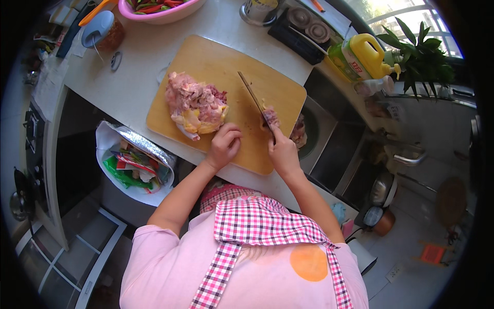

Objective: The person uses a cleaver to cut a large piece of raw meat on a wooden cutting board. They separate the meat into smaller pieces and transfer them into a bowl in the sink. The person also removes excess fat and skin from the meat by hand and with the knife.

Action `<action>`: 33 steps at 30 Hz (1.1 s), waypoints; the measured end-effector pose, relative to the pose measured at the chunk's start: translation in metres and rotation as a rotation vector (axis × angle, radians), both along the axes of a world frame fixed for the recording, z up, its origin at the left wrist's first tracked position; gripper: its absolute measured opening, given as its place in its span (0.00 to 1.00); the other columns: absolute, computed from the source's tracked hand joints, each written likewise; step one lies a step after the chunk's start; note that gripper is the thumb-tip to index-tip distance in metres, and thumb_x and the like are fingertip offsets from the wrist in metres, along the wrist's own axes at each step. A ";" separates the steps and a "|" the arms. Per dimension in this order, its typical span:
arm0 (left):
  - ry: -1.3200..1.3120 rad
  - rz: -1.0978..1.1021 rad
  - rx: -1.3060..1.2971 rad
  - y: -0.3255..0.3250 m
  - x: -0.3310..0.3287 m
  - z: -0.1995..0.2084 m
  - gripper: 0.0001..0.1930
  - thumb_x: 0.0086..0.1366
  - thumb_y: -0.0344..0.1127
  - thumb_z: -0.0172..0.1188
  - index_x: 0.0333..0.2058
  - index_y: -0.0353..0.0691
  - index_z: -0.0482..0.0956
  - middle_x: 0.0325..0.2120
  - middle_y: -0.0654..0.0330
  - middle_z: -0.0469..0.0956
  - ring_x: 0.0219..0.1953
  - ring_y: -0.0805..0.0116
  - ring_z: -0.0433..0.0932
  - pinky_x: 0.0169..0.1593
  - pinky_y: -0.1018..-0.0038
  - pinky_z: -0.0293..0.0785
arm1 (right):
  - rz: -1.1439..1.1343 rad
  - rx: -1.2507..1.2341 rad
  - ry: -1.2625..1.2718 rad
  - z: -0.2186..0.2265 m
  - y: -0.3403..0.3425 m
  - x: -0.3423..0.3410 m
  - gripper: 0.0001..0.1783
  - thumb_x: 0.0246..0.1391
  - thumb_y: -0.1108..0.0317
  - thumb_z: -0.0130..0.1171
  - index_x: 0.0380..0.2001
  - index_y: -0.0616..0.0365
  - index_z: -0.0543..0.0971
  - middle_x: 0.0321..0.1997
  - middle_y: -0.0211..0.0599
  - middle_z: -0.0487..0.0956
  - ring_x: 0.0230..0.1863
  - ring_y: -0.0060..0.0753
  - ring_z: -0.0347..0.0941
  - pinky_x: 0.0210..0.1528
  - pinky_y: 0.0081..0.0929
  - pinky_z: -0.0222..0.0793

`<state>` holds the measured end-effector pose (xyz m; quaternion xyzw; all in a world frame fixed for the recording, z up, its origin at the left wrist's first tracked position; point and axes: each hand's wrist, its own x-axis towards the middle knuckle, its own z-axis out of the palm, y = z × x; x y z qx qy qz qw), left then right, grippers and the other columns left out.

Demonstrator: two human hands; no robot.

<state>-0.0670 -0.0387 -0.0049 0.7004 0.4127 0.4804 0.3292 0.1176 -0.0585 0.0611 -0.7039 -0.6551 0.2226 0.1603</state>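
A heap of raw, pale pink chicken (193, 105) with yellow fat lies on the left half of a wooden cutting board (206, 56). Beside its lower right edge my left hand (225, 147) rests on the board, fingers curled in and nothing visible in them. My right hand (283, 153) grips a cleaver (252, 95) by its handle, the blade seen almost edge-on and pointing away from me. Against the blade's right side sits a small piece of chicken (270, 115), apart from the heap.
Right of the board is a sink (329, 139), with more raw meat (298, 133) at its near side. A yellow-green jug (360, 56) stands beyond it. Scissors (116, 61), a lidded jar (105, 31) and a pink basin of peppers (164, 18) are at the back. A lined bin (159, 193) stands below left.
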 end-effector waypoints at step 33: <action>0.226 -0.225 0.150 0.037 0.042 -0.012 0.13 0.47 0.26 0.64 0.33 0.34 0.75 0.40 0.51 0.74 0.47 0.49 0.72 0.51 0.60 0.70 | -0.059 -0.197 0.105 0.020 0.001 0.009 0.10 0.57 0.70 0.50 0.39 0.64 0.71 0.29 0.59 0.76 0.32 0.63 0.73 0.34 0.50 0.69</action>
